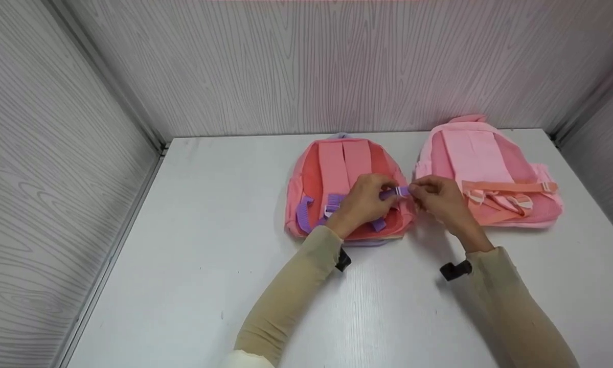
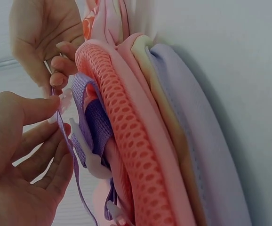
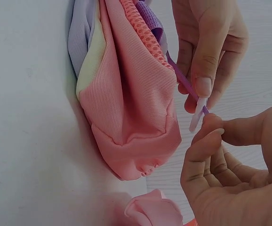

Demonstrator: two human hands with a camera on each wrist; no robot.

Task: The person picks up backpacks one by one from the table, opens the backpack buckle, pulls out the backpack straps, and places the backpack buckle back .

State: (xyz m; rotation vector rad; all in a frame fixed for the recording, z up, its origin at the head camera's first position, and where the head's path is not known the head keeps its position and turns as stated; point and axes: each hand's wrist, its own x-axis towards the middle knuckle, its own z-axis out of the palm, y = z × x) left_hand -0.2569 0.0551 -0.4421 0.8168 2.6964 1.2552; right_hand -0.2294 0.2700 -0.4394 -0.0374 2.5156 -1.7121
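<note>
A coral-pink backpack (image 1: pixel 311 163) lies on the table, its mesh back panel and shoulder straps facing up. Above its right side, my left hand (image 1: pixel 365 199) pinches a white plastic buckle (image 3: pixel 199 113) on a purple strap (image 3: pixel 185 82) between thumb and fingers. Close beside it, my right hand (image 1: pixel 441 199) pinches the short purple webbing end that comes out of the buckle, thumb against forefinger, as the right wrist view shows. More purple webbing (image 1: pixel 303 214) lies loose on the panel's left side. The left hand partly covers the lower panel in the head view.
A lighter pink backpack (image 1: pixel 477 148) with orange straps (image 1: pixel 516 187) lies just to the right, near the table's back edge. Wood-grain panels (image 1: pixel 286 66) stand behind and at both sides of the white table (image 1: pixel 199 245).
</note>
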